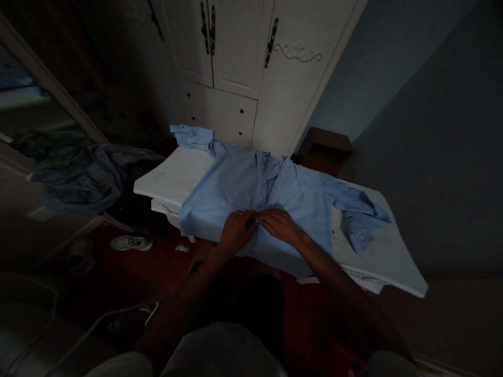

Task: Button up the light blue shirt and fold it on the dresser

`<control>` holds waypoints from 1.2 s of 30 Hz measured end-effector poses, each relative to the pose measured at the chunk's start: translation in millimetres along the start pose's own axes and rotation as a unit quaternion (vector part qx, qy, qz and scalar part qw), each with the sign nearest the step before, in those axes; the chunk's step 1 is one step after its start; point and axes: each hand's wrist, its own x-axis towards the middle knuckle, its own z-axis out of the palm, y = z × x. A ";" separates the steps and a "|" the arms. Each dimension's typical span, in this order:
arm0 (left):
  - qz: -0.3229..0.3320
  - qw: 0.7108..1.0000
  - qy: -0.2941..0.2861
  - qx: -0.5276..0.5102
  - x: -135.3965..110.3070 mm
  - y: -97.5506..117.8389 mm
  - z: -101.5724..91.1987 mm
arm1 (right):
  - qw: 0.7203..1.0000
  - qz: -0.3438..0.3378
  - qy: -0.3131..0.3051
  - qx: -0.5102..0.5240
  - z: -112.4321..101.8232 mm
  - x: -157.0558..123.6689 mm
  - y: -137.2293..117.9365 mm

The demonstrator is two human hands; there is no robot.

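A light blue button-up shirt point(231, 183) lies spread across a white table point(168, 175), its collar toward the wardrobe and its lower hem hanging over the near edge. One sleeve reaches the far left corner; the other is bent on the right side of the table. My left hand point(238, 230) and my right hand point(281, 225) meet at the shirt's front opening, fingers closed in a pinch on the fabric. Above them the placket is parted, with buttons showing along it. Whether a button is between my fingertips is too small and dark to tell.
A white wardrobe point(236, 63) with dark handles stands behind the table. A brown wooden box-like stand point(328, 141) is at the back right. Grey and green clothes point(90, 173) are heaped at left. A sneaker point(131, 243) and a white scrap point(181, 248) lie on the red floor.
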 end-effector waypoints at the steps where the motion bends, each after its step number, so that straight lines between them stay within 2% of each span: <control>1: -0.002 1.000 0.014 0.003 -1.7 -0.1 2.4 | 1.000 -0.002 0.006 0.009 -0.1 -0.2 0.3; 8: -0.062 0.991 0.117 -0.003 -11.1 8.7 17.0 | 0.996 0.034 0.020 0.082 2.6 -2.8 4.0; 12: -0.077 0.988 0.133 -0.015 -11.7 11.6 19.9 | 0.990 0.060 0.024 0.127 3.0 -2.4 5.9; 17: -0.098 0.986 0.133 -0.029 -9.3 11.1 18.8 | 0.981 0.099 -0.002 0.167 0.5 1.7 6.7; 26: -0.063 0.990 0.126 0.006 -10.7 7.8 20.4 | 0.985 0.086 -0.014 0.149 1.5 1.3 5.7; 36: -0.004 0.986 0.167 0.007 -20.8 0.3 28.2 | 0.988 0.078 0.001 0.135 0.5 0.9 3.9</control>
